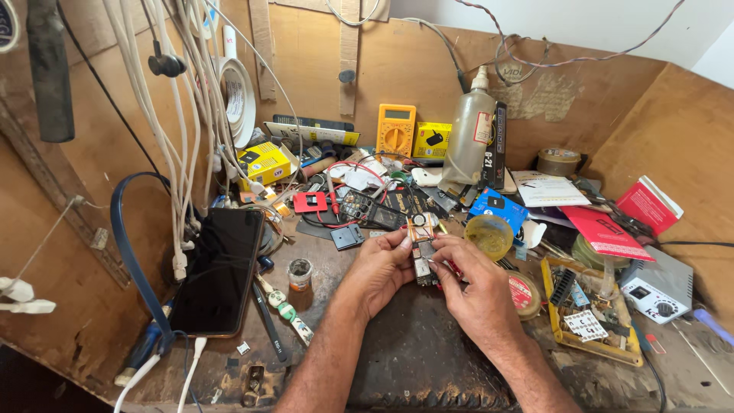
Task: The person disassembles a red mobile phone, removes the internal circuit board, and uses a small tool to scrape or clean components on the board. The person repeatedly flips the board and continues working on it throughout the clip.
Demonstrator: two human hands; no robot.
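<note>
At left of frame a black smartphone (220,271) leans by white cables. At centre, left hand (380,269) and right hand (474,284) both pinch a small green circuit board (423,256) w/ fingertips closed on its edges, above dark mat. Risk, I think: board slips or bends if pinch is uneven; the yellow round tin (489,235) is very near, may be knocked.
</note>
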